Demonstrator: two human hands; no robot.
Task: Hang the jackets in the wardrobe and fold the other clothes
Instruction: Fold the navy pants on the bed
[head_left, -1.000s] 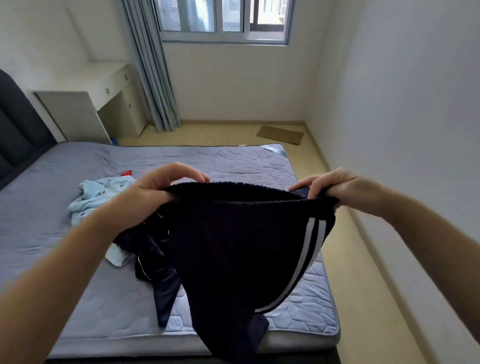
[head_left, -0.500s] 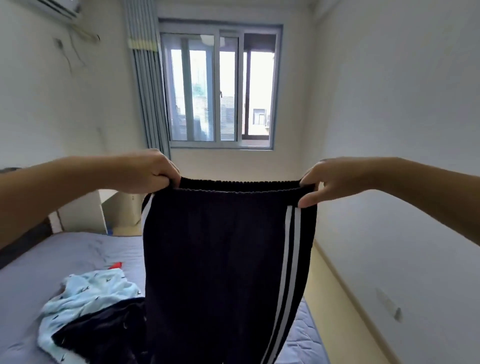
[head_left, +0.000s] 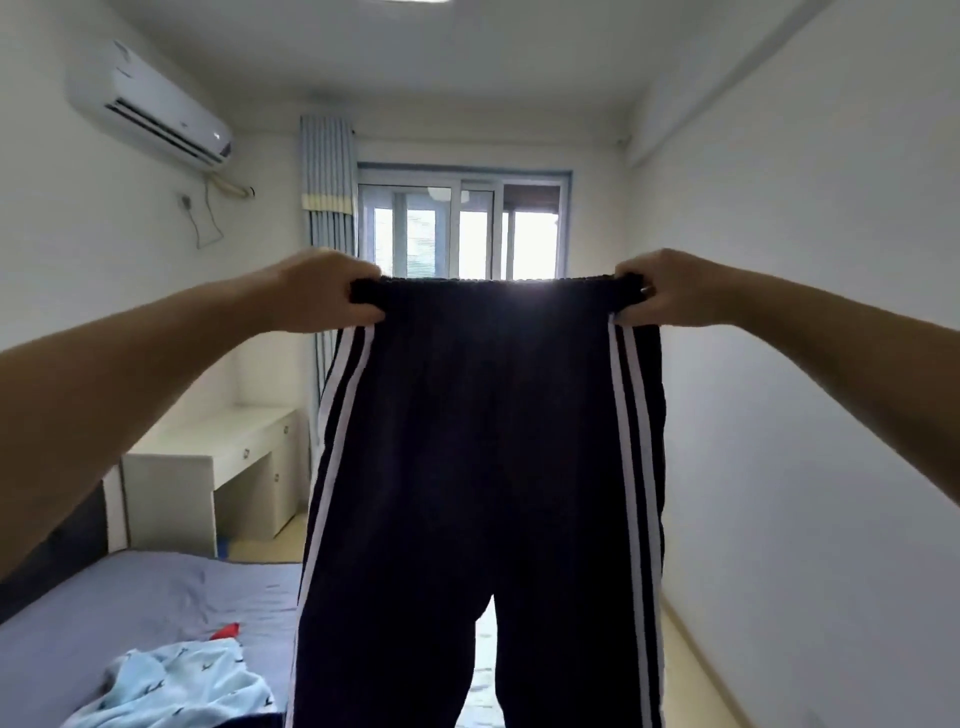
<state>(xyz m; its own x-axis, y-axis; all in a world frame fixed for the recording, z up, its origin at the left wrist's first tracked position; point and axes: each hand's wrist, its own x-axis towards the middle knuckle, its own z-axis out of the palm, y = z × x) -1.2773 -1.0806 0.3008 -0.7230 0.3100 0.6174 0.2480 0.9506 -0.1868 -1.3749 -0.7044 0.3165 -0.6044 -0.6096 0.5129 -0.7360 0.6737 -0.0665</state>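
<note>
Dark navy track pants (head_left: 483, 441) with two white stripes down each side hang full length in front of me, both legs spread apart. My left hand (head_left: 327, 291) grips the left end of the waistband. My right hand (head_left: 670, 288) grips the right end at the same height. The waistband is stretched flat between them, level with the window. On the bed below lies a crumpled light blue patterned garment (head_left: 176, 686), with a small red item (head_left: 224, 631) beside it.
A bed with a grey cover (head_left: 104, 613) fills the lower left. A white desk (head_left: 218, 457) stands by the left wall under an air conditioner (head_left: 150, 106). A curtain (head_left: 328, 208) and window (head_left: 462, 228) are ahead. A strip of floor (head_left: 691, 670) runs along the right wall.
Both hands have raised the pants from low over the bed to chest height and pulled the waistband wide, so both legs now hang free. The view has tilted upward.
</note>
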